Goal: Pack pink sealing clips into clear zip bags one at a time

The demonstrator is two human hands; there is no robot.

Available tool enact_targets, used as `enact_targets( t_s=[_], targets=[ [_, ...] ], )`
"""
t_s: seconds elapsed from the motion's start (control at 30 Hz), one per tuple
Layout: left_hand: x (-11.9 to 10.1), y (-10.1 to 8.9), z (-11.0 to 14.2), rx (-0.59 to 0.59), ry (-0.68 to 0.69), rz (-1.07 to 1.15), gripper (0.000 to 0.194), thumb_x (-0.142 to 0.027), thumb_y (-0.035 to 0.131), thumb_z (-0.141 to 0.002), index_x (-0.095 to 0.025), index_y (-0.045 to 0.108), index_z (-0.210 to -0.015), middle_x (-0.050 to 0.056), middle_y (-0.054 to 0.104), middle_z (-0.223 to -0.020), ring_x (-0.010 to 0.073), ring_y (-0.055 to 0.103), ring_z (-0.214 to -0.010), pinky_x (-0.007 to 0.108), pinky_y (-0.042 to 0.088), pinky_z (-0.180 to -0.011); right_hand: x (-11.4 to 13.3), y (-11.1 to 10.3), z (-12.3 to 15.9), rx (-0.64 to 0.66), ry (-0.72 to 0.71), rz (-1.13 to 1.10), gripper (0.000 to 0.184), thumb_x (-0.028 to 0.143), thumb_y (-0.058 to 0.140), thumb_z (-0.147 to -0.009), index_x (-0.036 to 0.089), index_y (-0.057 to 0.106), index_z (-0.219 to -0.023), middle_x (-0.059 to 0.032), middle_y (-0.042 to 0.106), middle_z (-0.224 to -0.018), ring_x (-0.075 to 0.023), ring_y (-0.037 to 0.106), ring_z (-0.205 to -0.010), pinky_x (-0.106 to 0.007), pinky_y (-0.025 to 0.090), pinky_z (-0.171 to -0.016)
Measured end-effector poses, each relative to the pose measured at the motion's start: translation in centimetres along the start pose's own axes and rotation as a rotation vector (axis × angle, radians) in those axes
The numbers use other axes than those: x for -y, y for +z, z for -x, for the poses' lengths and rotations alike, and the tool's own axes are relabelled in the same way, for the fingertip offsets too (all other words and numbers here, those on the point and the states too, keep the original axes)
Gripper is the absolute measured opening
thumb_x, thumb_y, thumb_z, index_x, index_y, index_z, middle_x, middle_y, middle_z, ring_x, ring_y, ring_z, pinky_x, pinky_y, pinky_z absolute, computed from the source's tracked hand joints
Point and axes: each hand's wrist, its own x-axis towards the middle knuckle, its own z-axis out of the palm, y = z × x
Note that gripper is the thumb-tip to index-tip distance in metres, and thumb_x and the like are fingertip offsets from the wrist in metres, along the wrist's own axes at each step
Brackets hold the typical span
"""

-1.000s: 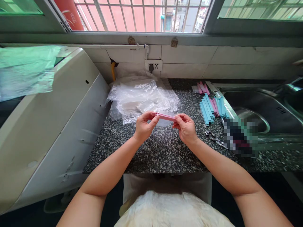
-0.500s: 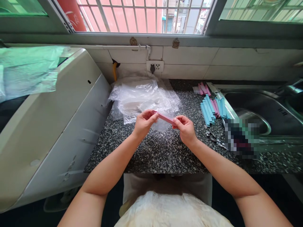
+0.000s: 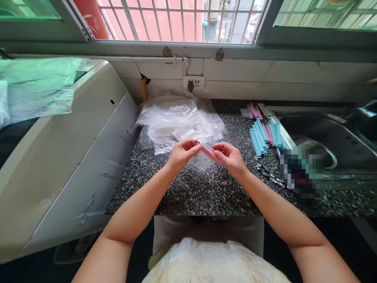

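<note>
A pink bag clip [image 3: 211,154] slants down to the right above the counter. My left hand [image 3: 183,154] pinches its upper left, hinge end between thumb and fingers. My right hand [image 3: 231,158] has its thumb and forefinger bent at the clip's upper side near the far end; a pale, thin part shows between the fingertips and the pink bar. That lower right end pokes out free below my right thumb. Clear plastic bags [image 3: 179,122] lie in a crumpled pile just beyond my hands, one of them partly under the clip.
Blue clips [image 3: 258,138] and pink clips [image 3: 255,111] lie bundled beside the steel sink [image 3: 312,133] at the right. A dark pixelated packet [image 3: 300,171] is near the sink's corner. A large pale appliance casing [image 3: 88,129] stands at the left. A wall socket [image 3: 194,83] is behind the bags.
The clip has tilted more steeply, its right end lower. My right fingers have moved from gripping that end to the clip's upper side. My left hand has shifted slightly right.
</note>
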Motion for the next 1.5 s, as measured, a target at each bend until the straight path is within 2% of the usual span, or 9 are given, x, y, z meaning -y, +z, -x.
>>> enact_targets(
  t_s=[0.27,0.53,0.77,1.0,1.5],
  targets=[
    [-0.2,-0.2,0.0,0.028,0.019,-0.065,0.018,-0.031,0.071,-0.061,-0.016,0.061,-0.063,-0.003,0.054,-0.055,0.0060,0.047,-0.050,0.020,0.040,-0.048,0.4,0.2,0.2,0.113,-0.057,0.167,0.020,0.037,0.064,-0.071,0.017,0.061,-0.071,0.0008,0.059,-0.065,-0.0101,0.048,-0.060,-0.027,0.038,-0.060],
    [-0.4,-0.1,0.0,0.017,0.022,-0.090,0.018,-0.031,0.071,-0.060,-0.017,0.060,-0.060,-0.003,0.053,-0.054,0.0064,0.044,-0.048,0.021,0.039,-0.047,0.4,0.3,0.3,0.123,-0.048,0.177,0.020,0.037,0.062,-0.072,0.017,0.060,-0.068,0.0021,0.057,-0.061,-0.0094,0.046,-0.057,-0.026,0.037,-0.057],
    [-0.2,-0.2,-0.1,0.013,0.007,-0.130,0.020,-0.033,0.072,-0.059,-0.017,0.061,-0.059,-0.003,0.054,-0.054,0.0062,0.043,-0.049,0.020,0.037,-0.046,0.0,0.7,0.4,0.170,0.006,0.119,0.023,0.039,0.063,-0.071,0.018,0.057,-0.067,0.0040,0.052,-0.052,-0.0086,0.045,-0.049,-0.024,0.037,-0.049],
    [0.1,-0.5,-0.2,0.091,-0.007,-0.174,0.021,-0.035,0.070,-0.062,-0.016,0.061,-0.061,-0.002,0.056,-0.059,0.0072,0.047,-0.053,0.020,0.038,-0.049,0.5,1.1,0.6,0.213,0.089,0.016,0.025,0.040,0.063,-0.071,0.018,0.054,-0.064,0.0062,0.048,-0.046,-0.0071,0.043,-0.042,-0.023,0.035,-0.044],
    [0.3,-0.7,-0.2,0.117,0.038,-0.239,0.025,-0.040,0.069,-0.065,-0.017,0.060,-0.061,-0.002,0.054,-0.055,0.0073,0.044,-0.050,0.021,0.036,-0.047,0.1,1.0,0.5,0.222,0.102,0.010,0.025,0.042,0.063,-0.070,0.018,0.057,-0.065,0.0051,0.050,-0.050,-0.0067,0.045,-0.044,-0.022,0.036,-0.044]
  ],
)
